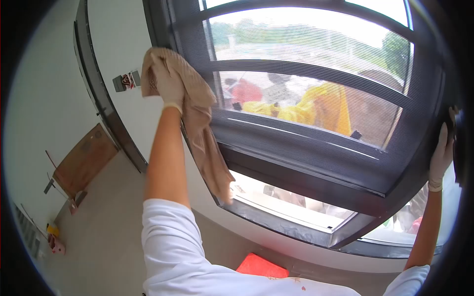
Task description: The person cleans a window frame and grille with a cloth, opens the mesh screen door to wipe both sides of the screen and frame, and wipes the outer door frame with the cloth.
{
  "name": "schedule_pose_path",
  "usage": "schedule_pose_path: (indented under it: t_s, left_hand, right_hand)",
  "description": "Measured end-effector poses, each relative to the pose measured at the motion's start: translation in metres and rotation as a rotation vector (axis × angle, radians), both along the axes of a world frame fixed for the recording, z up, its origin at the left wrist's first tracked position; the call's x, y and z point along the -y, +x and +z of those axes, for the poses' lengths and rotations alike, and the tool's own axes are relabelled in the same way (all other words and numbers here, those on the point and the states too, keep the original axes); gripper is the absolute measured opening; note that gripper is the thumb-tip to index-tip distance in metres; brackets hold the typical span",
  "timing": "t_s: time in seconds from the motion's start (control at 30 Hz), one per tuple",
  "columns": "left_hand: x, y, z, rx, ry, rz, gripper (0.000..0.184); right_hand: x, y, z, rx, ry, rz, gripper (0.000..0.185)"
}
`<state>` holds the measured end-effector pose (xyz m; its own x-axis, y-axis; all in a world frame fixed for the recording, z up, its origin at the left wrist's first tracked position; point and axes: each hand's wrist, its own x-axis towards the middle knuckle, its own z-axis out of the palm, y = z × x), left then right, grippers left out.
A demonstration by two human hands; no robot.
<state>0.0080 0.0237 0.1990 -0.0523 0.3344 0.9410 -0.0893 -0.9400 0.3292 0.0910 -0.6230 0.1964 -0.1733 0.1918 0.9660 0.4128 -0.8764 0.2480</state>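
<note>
My left hand (pixel 169 84), in a pale glove, is closed on a beige cloth (pixel 200 123) at the left side of the dark window frame (pixel 190 42). The cloth hangs down past the frame's lower left corner. At the far right my right hand (pixel 442 155), also gloved, reaches up along the right edge of the dark frame. Its fingers are partly hidden in shadow there, and what they hold is not clear. Between my hands is a screened window sash (pixel 306 143), tilted away from the opening beneath it.
A wall box with loose wires (pixel 129 81) is left of the cloth. A brown board (pixel 86 160) leans by the left wall. A red object (pixel 261 266) lies below the sill (pixel 276 224). Yellow and red things show outside through the screen.
</note>
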Motion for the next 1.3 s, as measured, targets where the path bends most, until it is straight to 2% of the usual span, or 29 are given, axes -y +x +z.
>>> schedule_pose_path:
  t_s: [0.07, 0.17, 0.27, 0.3, 0.33, 0.4, 0.47, 0.5, 0.57, 0.63, 0.7, 0.73, 0.83, 0.9, 0.97, 1.0, 1.03, 1.13, 1.23, 1.27, 1.3]
  left_hand:
    - [-0.026, 0.008, 0.01, 0.046, -0.007, -0.146, 0.056]
    - [-0.013, 0.0, -0.023, -0.073, -0.047, -0.127, 0.055]
    - [-0.035, 0.014, -0.115, -0.053, -0.143, -0.235, 0.057]
    - [-0.018, 0.005, -0.139, -0.072, -0.161, -0.209, 0.058]
    - [-0.03, 0.013, -0.179, -0.145, -0.31, -0.298, 0.057]
    - [-0.019, 0.006, -0.207, -0.069, -0.488, -0.555, 0.058]
    - [-0.013, 0.004, -0.23, -0.066, -0.579, -0.648, 0.059]
    - [-0.012, 0.005, -0.242, -0.085, -0.601, -0.657, 0.059]
    - [-0.021, 0.015, -0.286, -0.068, -0.677, -0.831, 0.061]
    - [-0.026, 0.027, -0.335, -0.01, -0.785, -1.043, 0.063]
    - [0.012, 0.018, -0.295, -0.079, -0.75, -0.822, 0.065]
    - [0.056, -0.012, -0.259, -0.167, -0.643, -0.462, 0.065]
    - [0.075, -0.006, -0.265, -0.3, -0.702, -0.429, 0.067]
    - [0.086, -0.022, -0.243, -0.192, -0.676, -0.569, 0.068]
    - [0.121, -0.064, -0.193, -0.293, -0.635, -0.607, 0.069]
    - [0.148, -0.097, -0.145, -0.441, -0.601, -0.571, 0.07]
    - [0.163, -0.115, -0.12, -0.585, -0.565, -0.53, 0.071]
    - [0.124, -0.056, -0.189, -0.273, -0.522, -0.553, 0.073]
    - [0.135, -0.067, -0.187, -0.049, -0.771, -1.108, 0.073]
    - [0.144, -0.07, -0.19, 0.08, -0.821, -1.218, 0.072]
    - [0.145, -0.076, -0.193, 0.085, -0.841, -1.274, 0.073]
  right_hand:
    - [0.042, 0.035, -0.019, -0.165, 0.101, 0.031, 0.039]
    - [0.064, 0.056, -0.032, -0.288, 0.186, 0.076, 0.04]
    - [0.049, 0.05, -0.034, -0.292, 0.208, 0.095, 0.04]
    - [0.047, 0.049, -0.036, -0.299, 0.222, 0.098, 0.04]
    - [0.045, 0.048, -0.036, -0.308, 0.241, 0.1, 0.039]
    - [0.041, 0.046, -0.035, -0.33, 0.292, 0.109, 0.039]
    - [0.024, 0.032, -0.027, -0.282, 0.305, 0.096, 0.039]
    - [0.011, 0.018, -0.018, -0.172, 0.212, 0.016, 0.038]
    - [-0.01, -0.009, -0.002, 0.06, 0.05, -0.163, 0.036]
    - [-0.012, -0.006, -0.009, 0.021, 0.101, -0.192, 0.039]
    - [-0.023, -0.01, -0.009, 0.008, 0.159, -0.174, 0.04]
    - [-0.031, -0.017, -0.008, -0.028, 0.192, -0.119, 0.041]
    - [-0.044, -0.028, -0.003, -0.063, 0.244, -0.064, 0.04]
    - [-0.049, -0.037, -0.001, -0.079, 0.245, -0.027, 0.04]
    - [-0.047, -0.04, -0.001, -0.093, 0.238, -0.008, 0.041]
    - [-0.047, -0.039, -0.001, -0.094, 0.233, -0.003, 0.041]
    - [-0.047, -0.039, 0.0, -0.095, 0.228, 0.005, 0.041]
    - [-0.052, -0.045, 0.002, -0.104, 0.234, 0.018, 0.041]
    - [-0.05, -0.056, 0.004, -0.186, 0.235, 0.012, 0.042]
    - [-0.05, -0.06, 0.006, -0.194, 0.231, 0.022, 0.042]
    - [-0.049, -0.059, 0.006, -0.208, 0.226, 0.033, 0.042]
